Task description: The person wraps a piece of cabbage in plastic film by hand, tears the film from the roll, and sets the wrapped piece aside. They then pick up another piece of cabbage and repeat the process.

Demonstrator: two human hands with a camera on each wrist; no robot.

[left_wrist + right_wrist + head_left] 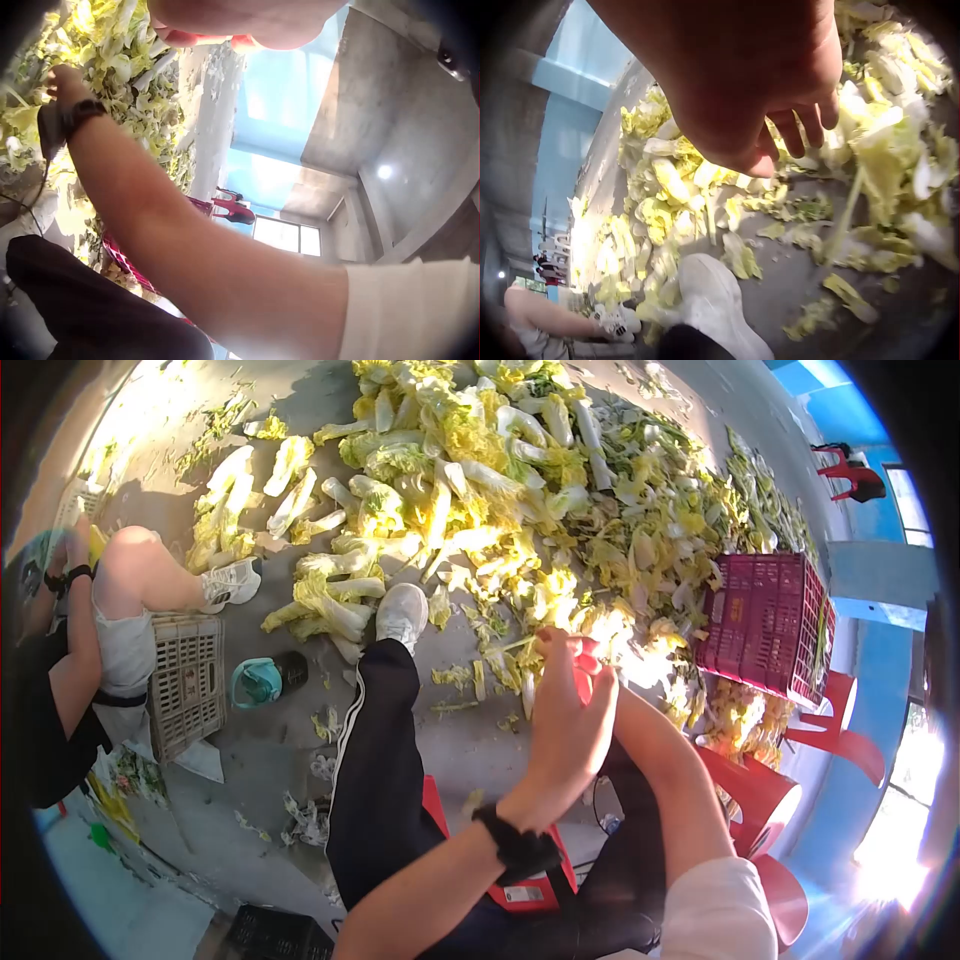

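Note:
Trimmed napa cabbage leaves [440, 510] lie in a big yellow-green heap on the floor ahead. My left hand [565, 725], with a black band at its wrist, is held over the near edge of the heap, thumb apart from the loosely bent fingers; nothing shows in it. Behind it my right forearm crosses in, and the left hand mostly hides my right hand in the head view. In the right wrist view my right hand [772, 97] hangs above loose leaves [877, 165], its fingers relaxed and spread, with nothing seen between them.
A magenta plastic crate [765, 620] stands at the right of the heap, near red chairs [755, 800]. At left another person sits by a beige crate [188, 680], beside a dark container with a teal lining [258, 682]. My white shoe [402, 615] touches the heap's edge.

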